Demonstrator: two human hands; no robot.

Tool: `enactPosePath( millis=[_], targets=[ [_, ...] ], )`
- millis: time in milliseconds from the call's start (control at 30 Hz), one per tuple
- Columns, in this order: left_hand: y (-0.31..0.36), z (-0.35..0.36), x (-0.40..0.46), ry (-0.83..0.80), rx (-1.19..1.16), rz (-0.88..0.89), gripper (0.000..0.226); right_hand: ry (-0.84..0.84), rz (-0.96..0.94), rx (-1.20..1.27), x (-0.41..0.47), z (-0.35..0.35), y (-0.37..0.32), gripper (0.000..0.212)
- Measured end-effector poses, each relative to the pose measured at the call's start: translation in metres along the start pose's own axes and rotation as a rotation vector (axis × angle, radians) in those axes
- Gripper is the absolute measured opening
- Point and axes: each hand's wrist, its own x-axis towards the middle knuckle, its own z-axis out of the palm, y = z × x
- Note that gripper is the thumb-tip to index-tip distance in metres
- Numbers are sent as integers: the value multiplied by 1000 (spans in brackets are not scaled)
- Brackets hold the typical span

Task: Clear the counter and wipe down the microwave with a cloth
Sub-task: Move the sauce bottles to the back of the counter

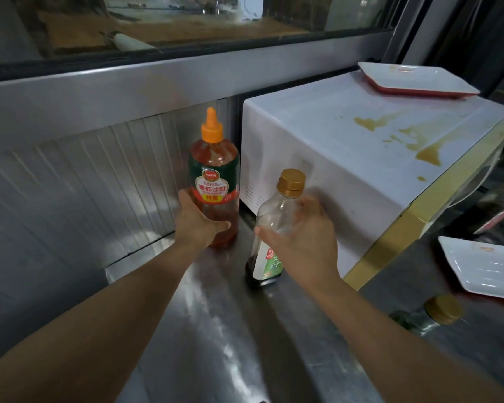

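Observation:
A white microwave [346,158] stands on the steel counter [224,330], its top smeared with brown sauce stains [428,154]. My left hand [195,221] grips a ketchup bottle [214,170] with an orange nozzle cap, standing left of the microwave. My right hand [300,237] grips a nearly empty dark-sauce bottle [277,216] with a gold cap, tilted slightly, its base on the counter beside the microwave's side. No cloth is in view.
A white tray with a red underside [413,80] lies on the microwave's far top. A white rectangular plate [489,269] sits at the right. A gold-capped bottle [434,314] lies on the counter by my right forearm. A ribbed steel wall [70,181] backs the counter.

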Motion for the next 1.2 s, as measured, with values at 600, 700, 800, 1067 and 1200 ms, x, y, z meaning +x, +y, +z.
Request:
enactPosePath(
  millis=[600,700,800,1067,1200],
  targets=[
    [17,36,20,124,58,-18,96,28,16,29,-5,6,1,69],
    [18,40,18,138,53,-35,95,23,16,28,-4,6,1,71],
    [19,41,17,129,44,-36,94,26,6,14,-4,6,2,73],
    [19,9,12,-21,154,-13,93,34,-12,10,-3,13,-3,69],
    [14,-29,2,-58,252,34,78,20,-26,19,-1,23,-19,67]
  ],
)
